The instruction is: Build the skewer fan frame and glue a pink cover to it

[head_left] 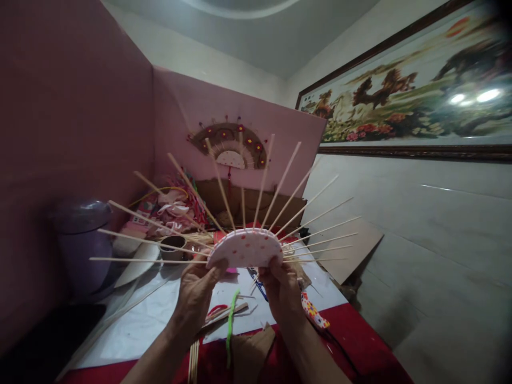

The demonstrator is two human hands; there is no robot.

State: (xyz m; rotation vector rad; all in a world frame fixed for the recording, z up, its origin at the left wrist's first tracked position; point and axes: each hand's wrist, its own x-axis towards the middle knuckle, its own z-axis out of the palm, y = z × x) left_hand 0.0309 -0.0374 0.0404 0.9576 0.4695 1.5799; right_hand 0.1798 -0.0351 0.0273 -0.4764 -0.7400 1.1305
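Note:
Both my hands hold up a half-round base (248, 249) covered in white cloth with pinkish-red spots. Pale thin wooden sticks (286, 173) fan out from its curved edge on all sides. My left hand (198, 282) pinches the base's lower left corner, thumb on the front face. At the lower right corner my right hand (282, 285) grips it the same way; the fingers behind are hidden. Below lie a green fuzzy strip (231, 322) and cut cardboard pieces (254, 349). A spotted, bright-coloured object (315, 310) rests beside my right wrist.
A finished-looking decorated fan (230, 140) hangs on the pink panel (288, 114). On the white table covering (136, 325) stand a cup (173, 249) and a heap of pink craft material (176, 208). A lidded bin (82, 245) is at the left, a board (352, 250) leans at the right.

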